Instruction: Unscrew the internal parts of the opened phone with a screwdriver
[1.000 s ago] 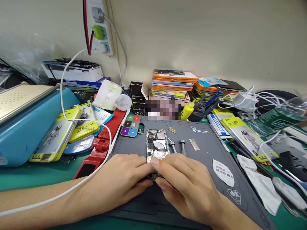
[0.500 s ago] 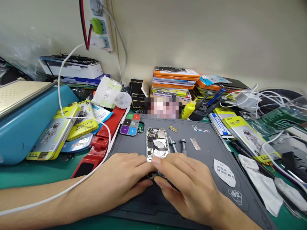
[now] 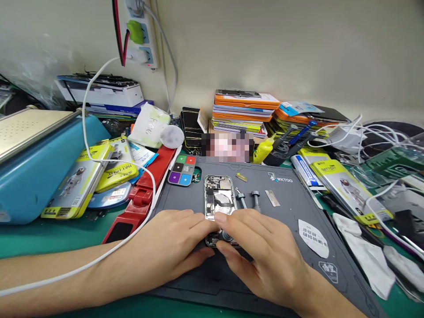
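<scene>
An opened phone (image 3: 218,196) with its insides showing lies on a dark grey work mat (image 3: 291,207). My left hand (image 3: 165,247) rests on the mat with its fingers closed against the phone's lower left edge. From the right, my right hand (image 3: 261,256) comes in with thumb and forefinger pinched round a small dark tool at the phone's lower end. The phone's lower half is hidden under my fingers. Two screwdriver bits (image 3: 248,199) and a small metal plate (image 3: 272,198) lie on the mat just right of the phone.
A red clamp tool (image 3: 142,194), yellow battery packs (image 3: 82,181) and a blue machine (image 3: 36,163) crowd the left. A white cable (image 3: 145,176) crosses my left forearm. Stacked phone boxes (image 3: 245,112) stand at the back. More battery packs (image 3: 344,185), cables and white wipes (image 3: 361,251) lie right.
Both hands stay on the phone's lower end; the view has shifted slightly, and my right fingers have turned a little on the small tool.
</scene>
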A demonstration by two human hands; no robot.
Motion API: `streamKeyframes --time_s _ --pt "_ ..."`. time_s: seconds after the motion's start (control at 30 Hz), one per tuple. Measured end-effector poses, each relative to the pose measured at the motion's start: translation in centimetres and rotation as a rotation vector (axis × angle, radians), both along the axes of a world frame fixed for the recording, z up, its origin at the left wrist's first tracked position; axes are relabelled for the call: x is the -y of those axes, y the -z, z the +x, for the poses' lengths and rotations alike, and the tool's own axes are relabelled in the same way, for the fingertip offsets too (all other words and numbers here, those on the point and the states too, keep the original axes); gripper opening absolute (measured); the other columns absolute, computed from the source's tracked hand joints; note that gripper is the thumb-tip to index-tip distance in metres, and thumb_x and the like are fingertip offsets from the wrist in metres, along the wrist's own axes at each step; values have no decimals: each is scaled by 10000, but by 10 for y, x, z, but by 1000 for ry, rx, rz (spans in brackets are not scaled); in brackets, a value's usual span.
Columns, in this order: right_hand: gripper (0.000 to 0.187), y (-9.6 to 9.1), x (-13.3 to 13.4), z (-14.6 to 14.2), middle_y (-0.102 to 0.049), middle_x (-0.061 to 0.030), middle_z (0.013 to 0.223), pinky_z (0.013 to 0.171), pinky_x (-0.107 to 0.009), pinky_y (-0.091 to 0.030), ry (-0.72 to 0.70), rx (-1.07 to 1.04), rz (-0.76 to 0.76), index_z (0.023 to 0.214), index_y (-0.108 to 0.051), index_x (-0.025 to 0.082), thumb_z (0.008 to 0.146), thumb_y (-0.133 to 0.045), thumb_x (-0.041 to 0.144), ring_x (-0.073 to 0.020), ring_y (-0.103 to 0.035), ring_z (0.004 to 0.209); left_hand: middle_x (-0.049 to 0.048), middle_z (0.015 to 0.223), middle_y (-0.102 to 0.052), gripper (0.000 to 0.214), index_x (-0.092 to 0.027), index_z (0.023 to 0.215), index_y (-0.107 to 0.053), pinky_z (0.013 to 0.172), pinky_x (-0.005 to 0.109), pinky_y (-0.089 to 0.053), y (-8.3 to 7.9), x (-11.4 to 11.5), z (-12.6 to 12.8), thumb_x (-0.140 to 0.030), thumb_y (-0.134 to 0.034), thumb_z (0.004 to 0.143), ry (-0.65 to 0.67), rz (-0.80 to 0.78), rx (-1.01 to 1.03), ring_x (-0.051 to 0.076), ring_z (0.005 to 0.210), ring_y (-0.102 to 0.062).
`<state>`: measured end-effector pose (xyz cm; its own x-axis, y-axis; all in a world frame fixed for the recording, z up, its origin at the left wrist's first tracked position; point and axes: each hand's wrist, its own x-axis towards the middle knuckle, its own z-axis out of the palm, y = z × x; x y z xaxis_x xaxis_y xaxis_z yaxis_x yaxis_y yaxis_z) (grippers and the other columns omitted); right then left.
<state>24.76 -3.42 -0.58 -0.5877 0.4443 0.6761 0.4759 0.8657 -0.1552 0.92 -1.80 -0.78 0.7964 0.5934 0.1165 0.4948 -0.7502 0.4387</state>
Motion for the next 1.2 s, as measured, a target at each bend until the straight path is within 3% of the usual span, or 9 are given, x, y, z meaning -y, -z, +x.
streamKeyframes --time_s 0.23,0.57,0.8,1.2 --pt "380 0 -1 1 -813 -90 975 745 -353 -655 11 19 -23 1446 -547 124 1070 -579 171 -216 -755 863 19 1182 -792 136 -238 1228 -635 860 380 -570 1 0 0 -227 -641 1093 14 -37 -35 263 1017 -768" --pt "301 1 0 2 -820 -89 959 766 -343 -650 4 12 -55 1376 -578 114 1079 -586 167 -212 -765 861 -14 1015 -759 84 -238 1127 -632 699 367 -496 4 -1 1 -207 -689 1074 21 25 -46 234 836 -719" --pt "272 -1 1 0 -828 -74 939 771 -340 -661 17 28 -52 1346 -593 129 1076 -579 158 -208 -789 860 -27 957 -721 140 -249 1053 -566 682 347 -477 7 1 1 -187 -690 1065 17 39 -12 216 797 -689" --pt "262 1 1 1 -825 -86 970 749 -348 -644 24 29 -58 1353 -582 139 1095 -569 181 -215 -775 866 -27 1033 -738 143 -263 1161 -560 699 381 -481 4 2 0 -193 -660 1087 25 51 -5 235 835 -705"
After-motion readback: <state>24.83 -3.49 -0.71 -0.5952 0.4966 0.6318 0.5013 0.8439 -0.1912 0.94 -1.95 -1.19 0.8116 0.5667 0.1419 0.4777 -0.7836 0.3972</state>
